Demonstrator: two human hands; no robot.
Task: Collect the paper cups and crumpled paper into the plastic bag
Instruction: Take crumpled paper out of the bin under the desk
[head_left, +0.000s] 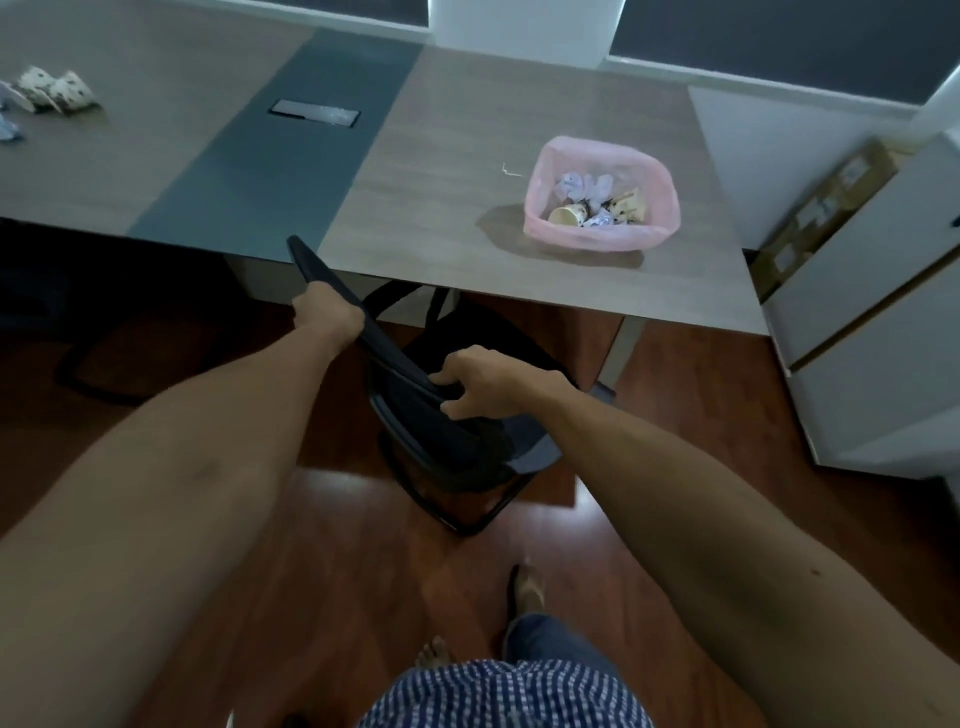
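Note:
A pink plastic bag (543, 213) stands open on the right part of the table, holding a paper cup (567, 215) and crumpled paper (584, 186). Several spotted paper cups (54, 91) lie on their sides at the table's far left, with crumpled paper (8, 127) at the left edge of view. Both hands are on the backrest of a black chair (415, 410) in front of the table. My left hand (327, 312) grips the top edge of the backrest. My right hand (483, 382) holds the same edge lower down.
The grey wooden table (452, 156) has a dark centre strip with a cable hatch (314, 114). White drawers (883, 322) and a cardboard box (826, 208) stand at the right. My feet are on a red-brown wooden floor (337, 545).

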